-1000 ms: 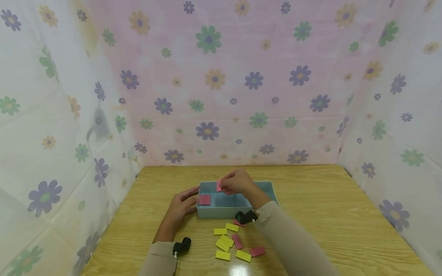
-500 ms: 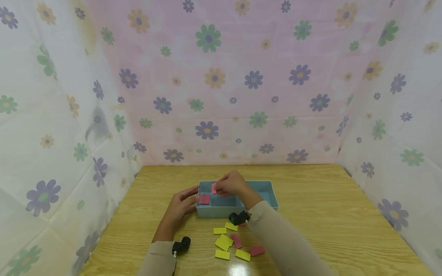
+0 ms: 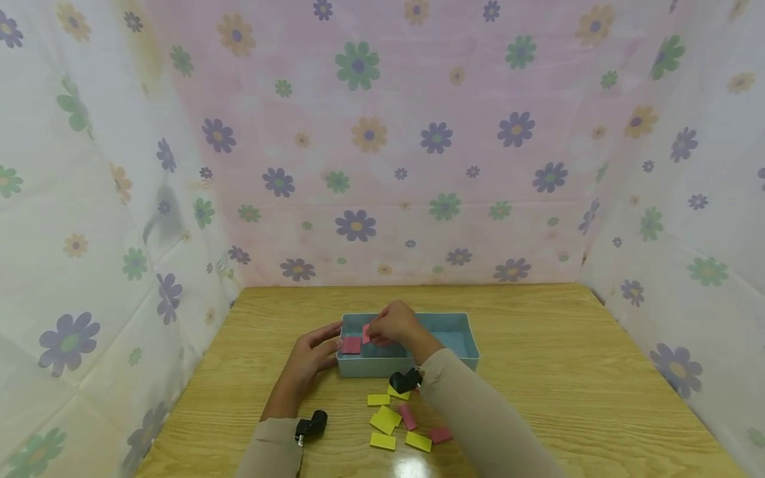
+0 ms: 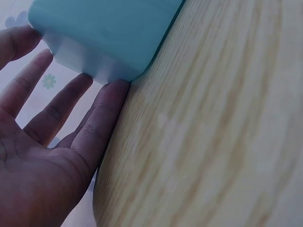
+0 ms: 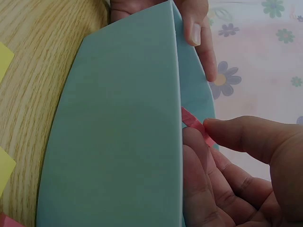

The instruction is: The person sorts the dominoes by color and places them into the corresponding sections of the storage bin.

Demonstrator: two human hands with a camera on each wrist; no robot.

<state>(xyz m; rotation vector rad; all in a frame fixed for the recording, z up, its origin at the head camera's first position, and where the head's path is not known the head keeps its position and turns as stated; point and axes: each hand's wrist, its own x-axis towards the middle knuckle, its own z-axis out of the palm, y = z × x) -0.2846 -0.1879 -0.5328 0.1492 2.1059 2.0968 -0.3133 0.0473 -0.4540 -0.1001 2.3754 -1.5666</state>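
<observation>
Pink piece (image 5: 196, 124) pinched by the right hand (image 3: 394, 324) inside the left half of the blue box (image 3: 370, 368)

The pink piece is clamped between the thumb and the curled index finger, and its free part sticks out past the fingertips towards the box's left end. It is below the rim; whether it touches the box floor cannot be told. Just left of it, a flat pink tile (image 3: 350, 345) lies in the near left corner of the box.

The left hand (image 3: 311, 355) is at the box's left end, fingers straight and spread, tips touching the outside of the end wall, thumb at the rim near that same corner. It grips nothing.

The box stands towards the far edge of the wooden desk (image 3: 550, 372), about midway between the desk's left and right edges. On the desk in front of the box's near wall lie loose yellow pieces (image 3: 382, 441), two of them overlapping, with red-pink pieces (image 3: 408, 417) among and beside them; one by the right wrist is mostly covered.

Black wrist cameras (image 3: 311, 425) sit at the cuffs of the beige sleeves (image 3: 487, 421). Beyond the desk's far edge and along its sides hangs flowered cloth (image 3: 388, 239)
</observation>
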